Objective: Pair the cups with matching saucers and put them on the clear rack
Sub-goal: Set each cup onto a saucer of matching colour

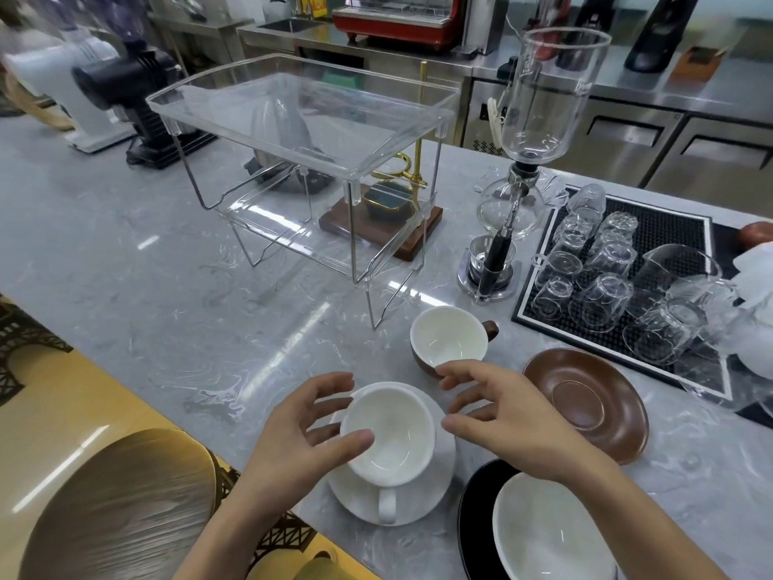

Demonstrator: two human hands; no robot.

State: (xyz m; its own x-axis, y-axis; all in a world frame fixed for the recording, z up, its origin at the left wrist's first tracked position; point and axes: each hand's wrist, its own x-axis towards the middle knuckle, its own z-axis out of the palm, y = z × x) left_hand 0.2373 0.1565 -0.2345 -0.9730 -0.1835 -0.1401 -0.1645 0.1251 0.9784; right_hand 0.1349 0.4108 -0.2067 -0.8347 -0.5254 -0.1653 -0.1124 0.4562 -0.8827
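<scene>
A café workroom with steel counters behind, and in front a grey marbled stone desk (167, 286) carrying everything. The white ceramic cup (389, 433) sits on its white ceramic saucer (435, 487), handle toward the person, already paired. The left hand (301, 433) curls around the cup's left side, thumb on the near rim and fingers by the far rim; the grip is wide and seems to be just touching, not yet lifting. The right hand (510, 420) hovers just right of the cup, fingers spread and empty, probably ready to steady the saucer so both travel together. Just beyond the right hand stands a brown cup with a white inside (447, 341), empty, on the bare desk, while its matching brown glazed saucer (585, 403) lies apart to the right, unpaired. Near the right wrist a black saucer (477, 521) carries a cup with a white inside (552, 533). Well beyond both hands stands the clear plastic two-tier rack (301, 119), both shelves holding nothing. Farther right, a black rubber mat (669, 228) holds upturned glasses.
</scene>
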